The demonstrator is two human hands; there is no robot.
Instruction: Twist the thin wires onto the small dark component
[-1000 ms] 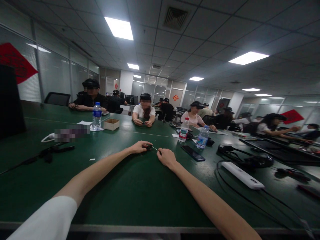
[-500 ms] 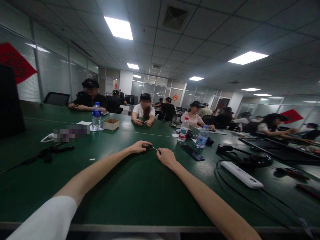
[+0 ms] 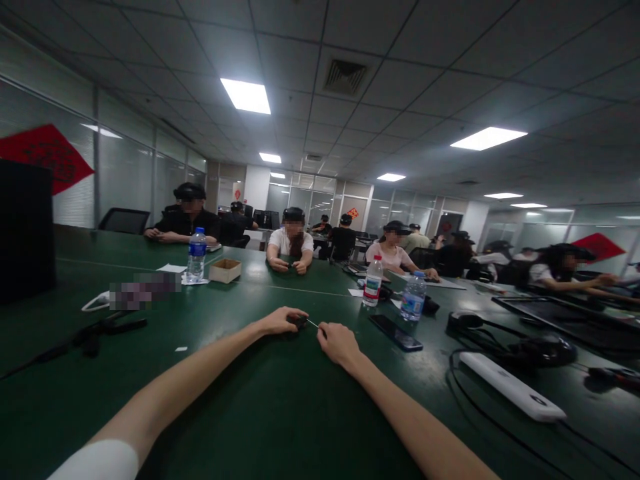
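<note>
Both my arms stretch out over a dark green table (image 3: 260, 413). My left hand (image 3: 280, 321) is closed round a small dark object (image 3: 300, 322) that rests on the table. My right hand (image 3: 338, 343) is closed in a pinch on a thin light pin-like piece (image 3: 313, 324) that runs between the two hands and meets the dark object. What the dark object is I cannot make out.
A black phone (image 3: 396, 333), two water bottles (image 3: 373, 281) (image 3: 413, 297), a white power strip (image 3: 510, 386) with cables and a black headset (image 3: 540, 348) lie to the right. A third bottle (image 3: 196, 255), a cardboard box (image 3: 225, 270) and black cables (image 3: 95, 331) are left. Several people sit across.
The view has tilted upward, so hands and table sit lower in the picture. Both hands keep the same grip and position on the table.
</note>
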